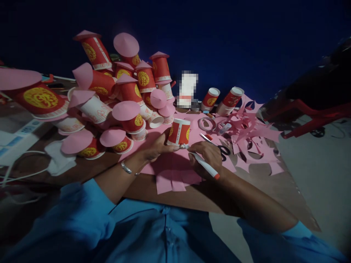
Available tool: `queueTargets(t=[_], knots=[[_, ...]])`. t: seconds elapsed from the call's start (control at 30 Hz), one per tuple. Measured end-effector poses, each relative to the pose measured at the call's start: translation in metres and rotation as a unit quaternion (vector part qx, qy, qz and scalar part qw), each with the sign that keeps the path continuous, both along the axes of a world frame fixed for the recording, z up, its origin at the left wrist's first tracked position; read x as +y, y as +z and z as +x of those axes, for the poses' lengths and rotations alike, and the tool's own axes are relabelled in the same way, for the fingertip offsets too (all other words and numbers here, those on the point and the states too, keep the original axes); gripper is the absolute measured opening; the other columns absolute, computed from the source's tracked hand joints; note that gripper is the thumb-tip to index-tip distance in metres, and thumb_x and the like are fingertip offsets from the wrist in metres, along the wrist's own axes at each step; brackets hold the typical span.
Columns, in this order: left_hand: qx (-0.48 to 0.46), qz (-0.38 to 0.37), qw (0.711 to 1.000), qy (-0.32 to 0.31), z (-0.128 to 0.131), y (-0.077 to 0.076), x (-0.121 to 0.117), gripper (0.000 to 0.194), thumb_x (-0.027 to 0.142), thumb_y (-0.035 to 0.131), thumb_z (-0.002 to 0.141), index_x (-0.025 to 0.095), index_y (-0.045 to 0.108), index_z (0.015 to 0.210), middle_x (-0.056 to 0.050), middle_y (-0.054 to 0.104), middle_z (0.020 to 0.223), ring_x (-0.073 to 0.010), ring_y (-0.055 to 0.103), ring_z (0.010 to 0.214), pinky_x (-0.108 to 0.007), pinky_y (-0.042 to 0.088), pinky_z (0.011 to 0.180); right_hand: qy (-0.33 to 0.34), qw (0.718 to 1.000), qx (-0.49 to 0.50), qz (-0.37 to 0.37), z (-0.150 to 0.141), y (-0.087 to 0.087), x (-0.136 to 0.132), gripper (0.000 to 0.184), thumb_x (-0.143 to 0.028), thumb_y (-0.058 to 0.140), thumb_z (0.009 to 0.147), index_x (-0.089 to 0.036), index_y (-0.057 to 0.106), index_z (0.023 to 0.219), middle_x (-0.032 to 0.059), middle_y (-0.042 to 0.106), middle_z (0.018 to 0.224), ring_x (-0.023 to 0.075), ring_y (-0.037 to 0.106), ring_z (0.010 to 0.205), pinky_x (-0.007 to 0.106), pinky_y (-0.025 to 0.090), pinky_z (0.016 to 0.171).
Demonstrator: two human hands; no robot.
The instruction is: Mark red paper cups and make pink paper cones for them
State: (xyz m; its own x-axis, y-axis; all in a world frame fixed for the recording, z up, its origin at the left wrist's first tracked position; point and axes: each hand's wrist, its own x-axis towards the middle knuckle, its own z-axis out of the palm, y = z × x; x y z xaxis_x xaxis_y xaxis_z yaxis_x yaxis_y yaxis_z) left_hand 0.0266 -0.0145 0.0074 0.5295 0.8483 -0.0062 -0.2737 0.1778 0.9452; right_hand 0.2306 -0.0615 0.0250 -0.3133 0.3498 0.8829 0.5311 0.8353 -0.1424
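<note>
A red paper cup (178, 133) with yellow emblems and a white strip stands above the pink paper (175, 164), its white bottom edge low. My left hand (157, 148) grips this cup from the left, the thumb along its lower edge. In my right hand (207, 155) is a white marker pen (204, 165) with an orange end, its tip hidden near the cup's lower right edge. Just beyond the right hand lie scissors (223, 150) with black handles, blades pointing left.
Many red and white cups with pink paper cones (126, 115) are piled at left. Two red cups (210, 99) stand at the back. Pink paper offcuts (255, 135), a tape roll (207, 124) and a glue stick (225, 128) lie right. A red chair (298, 109) stands beyond the table's right edge.
</note>
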Motion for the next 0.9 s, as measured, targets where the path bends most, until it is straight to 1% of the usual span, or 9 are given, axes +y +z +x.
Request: queueTargets(t=[0.1,0.2,0.33,0.47,0.6,0.77,0.9], knots=[[0.008,-0.003,1.0,0.002,0.0004,0.0014,-0.0006,0.091,0.032,0.093,0.064,0.019,0.054,0.146,-0.017,0.067,0.142,-0.0395,0.06,0.135,-0.053,0.047,0.114,0.004,1.0,-0.003,0.003,0.0002,0.0004,0.0002,0.01,-0.015,0.063,0.096,-0.022,0.061,0.104,0.004,0.075,0.078,0.0171,0.07,0.065,0.029,0.053,0.06],[0.01,-0.004,1.0,-0.001,0.0006,0.0025,-0.001,0.093,0.034,0.092,0.065,0.019,0.052,0.147,-0.017,0.069,0.139,-0.0397,0.061,0.133,-0.054,0.047,0.114,-0.008,1.0,-0.012,0.001,0.0005,-0.0001,0.001,0.007,-0.017,0.062,0.097,-0.022,0.061,0.102,0.0028,0.075,0.078,0.0164,0.07,0.065,0.029,0.053,0.059],[0.014,0.003,1.0,-0.003,0.001,0.0027,-0.0012,0.093,0.034,0.092,0.066,0.019,0.051,0.148,-0.017,0.068,0.139,-0.0391,0.061,0.134,-0.053,0.047,0.114,-0.006,1.0,-0.015,0.004,-0.0001,-0.0012,0.002,0.005,-0.017,0.061,0.098,-0.021,0.061,0.101,0.0034,0.075,0.077,0.0163,0.07,0.064,0.029,0.052,0.058],[0.013,0.006,1.0,-0.002,0.0014,0.0023,-0.0015,0.094,0.034,0.092,0.066,0.02,0.051,0.148,-0.017,0.069,0.137,-0.0388,0.062,0.132,-0.053,0.048,0.112,-0.002,1.0,-0.014,0.008,-0.0014,-0.0024,0.002,0.007,-0.015,0.061,0.097,-0.021,0.06,0.102,0.0038,0.075,0.077,0.0166,0.07,0.064,0.028,0.052,0.058],[0.012,0.006,1.0,-0.004,0.0015,0.0018,-0.0018,0.091,0.035,0.092,0.065,0.021,0.052,0.146,-0.015,0.071,0.132,-0.0375,0.064,0.129,-0.051,0.049,0.11,0.004,1.0,-0.015,0.006,-0.0014,-0.0039,0.0017,0.009,-0.014,0.062,0.096,-0.02,0.061,0.103,0.0052,0.075,0.078,0.0172,0.07,0.065,0.029,0.053,0.059],[0.018,0.006,1.0,-0.012,0.0021,0.0018,-0.0018,0.094,0.037,0.093,0.065,0.021,0.05,0.147,-0.015,0.073,0.128,-0.0373,0.066,0.127,-0.05,0.051,0.108,0.012,1.0,-0.028,-0.008,0.0013,-0.0047,0.0015,0.016,-0.012,0.061,0.096,-0.02,0.063,0.109,0.0046,0.077,0.083,0.017,0.073,0.07,0.029,0.054,0.063],[0.022,0.007,1.0,-0.014,0.0025,0.0012,-0.0015,0.093,0.037,0.092,0.066,0.021,0.05,0.147,-0.016,0.072,0.13,-0.0373,0.067,0.126,-0.05,0.053,0.106,0.007,0.999,-0.035,-0.013,0.002,-0.0027,0.0011,0.016,-0.013,0.06,0.096,-0.021,0.063,0.109,0.0044,0.077,0.084,0.0169,0.073,0.07,0.029,0.054,0.063]])
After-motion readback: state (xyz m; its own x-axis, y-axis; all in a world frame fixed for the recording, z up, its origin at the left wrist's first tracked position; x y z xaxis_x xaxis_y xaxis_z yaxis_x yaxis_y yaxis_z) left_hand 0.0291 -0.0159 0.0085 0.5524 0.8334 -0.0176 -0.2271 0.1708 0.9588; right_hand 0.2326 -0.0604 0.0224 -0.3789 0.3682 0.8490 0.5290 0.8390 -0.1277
